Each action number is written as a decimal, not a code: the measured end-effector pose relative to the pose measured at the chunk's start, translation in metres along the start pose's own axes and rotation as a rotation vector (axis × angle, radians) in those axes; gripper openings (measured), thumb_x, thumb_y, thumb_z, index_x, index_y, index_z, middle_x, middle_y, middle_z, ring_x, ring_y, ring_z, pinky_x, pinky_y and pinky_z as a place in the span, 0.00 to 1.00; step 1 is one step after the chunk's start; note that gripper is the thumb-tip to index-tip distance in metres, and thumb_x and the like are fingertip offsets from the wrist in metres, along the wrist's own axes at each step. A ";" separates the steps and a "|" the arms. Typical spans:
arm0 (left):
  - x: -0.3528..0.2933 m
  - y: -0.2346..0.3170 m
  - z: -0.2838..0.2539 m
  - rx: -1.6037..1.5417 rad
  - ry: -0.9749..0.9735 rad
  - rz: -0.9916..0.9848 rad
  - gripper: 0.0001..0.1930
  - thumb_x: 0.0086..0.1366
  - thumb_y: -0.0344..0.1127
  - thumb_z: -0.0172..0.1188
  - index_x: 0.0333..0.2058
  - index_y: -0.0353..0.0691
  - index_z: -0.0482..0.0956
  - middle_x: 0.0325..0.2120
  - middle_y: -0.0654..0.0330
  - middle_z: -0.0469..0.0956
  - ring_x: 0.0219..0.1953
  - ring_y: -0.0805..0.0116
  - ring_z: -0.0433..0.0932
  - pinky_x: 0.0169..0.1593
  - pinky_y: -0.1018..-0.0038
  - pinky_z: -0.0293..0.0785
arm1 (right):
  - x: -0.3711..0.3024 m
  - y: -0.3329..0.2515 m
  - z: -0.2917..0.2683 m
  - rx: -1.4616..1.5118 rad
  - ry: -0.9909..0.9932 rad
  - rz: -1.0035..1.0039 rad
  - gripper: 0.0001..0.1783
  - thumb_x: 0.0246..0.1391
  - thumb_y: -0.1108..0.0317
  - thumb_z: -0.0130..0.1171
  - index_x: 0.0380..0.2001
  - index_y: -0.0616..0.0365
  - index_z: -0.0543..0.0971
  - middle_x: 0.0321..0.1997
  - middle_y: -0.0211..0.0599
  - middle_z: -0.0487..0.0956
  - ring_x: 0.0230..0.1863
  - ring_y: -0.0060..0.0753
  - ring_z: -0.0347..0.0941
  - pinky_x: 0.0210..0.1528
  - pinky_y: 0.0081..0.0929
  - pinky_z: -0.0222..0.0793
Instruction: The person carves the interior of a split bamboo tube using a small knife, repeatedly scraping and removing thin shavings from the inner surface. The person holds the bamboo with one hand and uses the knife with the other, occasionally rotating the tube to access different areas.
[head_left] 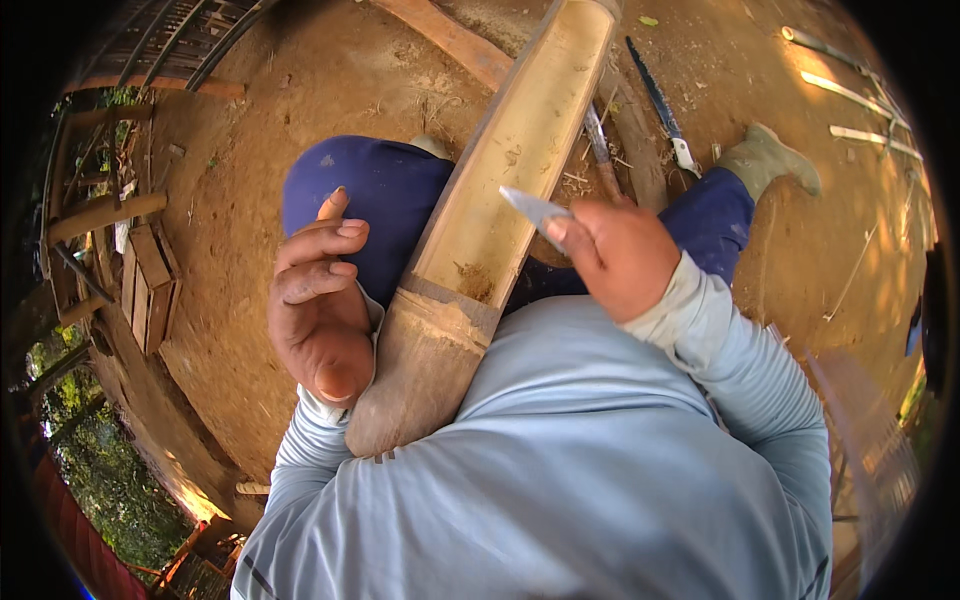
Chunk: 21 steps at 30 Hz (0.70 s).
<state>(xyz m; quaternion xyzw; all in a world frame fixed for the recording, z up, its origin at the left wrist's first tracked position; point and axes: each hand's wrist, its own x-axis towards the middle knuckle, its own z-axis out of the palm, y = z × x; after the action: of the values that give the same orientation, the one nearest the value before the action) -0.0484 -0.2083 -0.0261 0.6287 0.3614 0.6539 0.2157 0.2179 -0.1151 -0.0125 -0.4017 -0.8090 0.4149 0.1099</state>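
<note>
A thick bamboo piece (505, 180), split open lengthwise to a pale hollow, slants across my lap from my belly up and away to the right. Its near end is a closed, rounded section, and some loose brown fibre sits by the node. In my right hand (628, 258) is a knife (532, 210), its pointed grey blade directed left over the hollow; the handle is hidden in my fist. My left hand (322, 300) is open beside the bamboo's near left side, fingers curved and raised, holding nothing.
A handsaw (662, 108) with a white grip lies on the dirt floor beyond my right leg. Near it are a long blade-like tool (602, 150) and wooden planks (450, 40). Bamboo poles (850, 90) lie far right. A wooden box (150, 285) stands at the left.
</note>
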 end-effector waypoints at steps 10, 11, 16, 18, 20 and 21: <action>0.002 -0.010 -0.002 0.011 -0.027 0.024 0.43 0.59 0.77 0.51 0.45 0.35 0.75 0.46 0.43 0.76 0.54 0.51 0.75 0.67 0.42 0.57 | -0.005 -0.013 0.004 -0.008 -0.118 -0.003 0.20 0.67 0.58 0.51 0.26 0.62 0.74 0.21 0.54 0.73 0.25 0.59 0.73 0.30 0.50 0.67; 0.000 -0.010 -0.003 0.010 -0.027 0.028 0.42 0.59 0.77 0.51 0.45 0.35 0.75 0.46 0.43 0.76 0.54 0.51 0.75 0.67 0.42 0.57 | -0.008 -0.015 0.005 0.004 -0.151 -0.029 0.19 0.67 0.59 0.51 0.25 0.62 0.73 0.19 0.54 0.71 0.24 0.59 0.72 0.28 0.48 0.66; 0.001 -0.010 -0.002 0.008 -0.017 0.036 0.43 0.59 0.77 0.51 0.45 0.35 0.75 0.46 0.43 0.76 0.54 0.50 0.75 0.67 0.42 0.57 | -0.016 -0.017 0.010 -0.026 -0.125 -0.045 0.20 0.66 0.56 0.51 0.27 0.62 0.76 0.22 0.54 0.77 0.26 0.62 0.76 0.30 0.54 0.71; 0.001 -0.008 -0.002 0.026 -0.034 0.029 0.43 0.59 0.77 0.51 0.45 0.35 0.75 0.46 0.43 0.76 0.54 0.51 0.75 0.67 0.42 0.57 | -0.016 -0.019 0.008 -0.045 -0.191 -0.017 0.20 0.66 0.56 0.51 0.27 0.63 0.75 0.21 0.55 0.77 0.26 0.62 0.76 0.31 0.54 0.71; -0.001 -0.009 -0.001 -0.013 0.007 0.027 0.43 0.59 0.77 0.51 0.44 0.35 0.75 0.46 0.43 0.76 0.54 0.51 0.75 0.67 0.42 0.58 | -0.004 -0.010 0.002 -0.006 -0.158 -0.028 0.20 0.66 0.56 0.50 0.28 0.63 0.75 0.22 0.55 0.77 0.26 0.62 0.76 0.32 0.55 0.71; -0.001 -0.009 -0.001 -0.032 0.027 0.026 0.43 0.59 0.77 0.51 0.44 0.35 0.75 0.46 0.43 0.76 0.54 0.50 0.75 0.67 0.42 0.58 | 0.004 -0.005 -0.002 0.020 -0.111 0.007 0.20 0.66 0.56 0.50 0.28 0.63 0.75 0.22 0.55 0.77 0.26 0.62 0.77 0.32 0.55 0.71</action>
<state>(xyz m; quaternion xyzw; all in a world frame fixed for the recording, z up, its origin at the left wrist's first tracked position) -0.0508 -0.2038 -0.0336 0.6210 0.3454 0.6708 0.2124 0.2136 -0.1126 -0.0080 -0.3798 -0.8081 0.4452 0.0675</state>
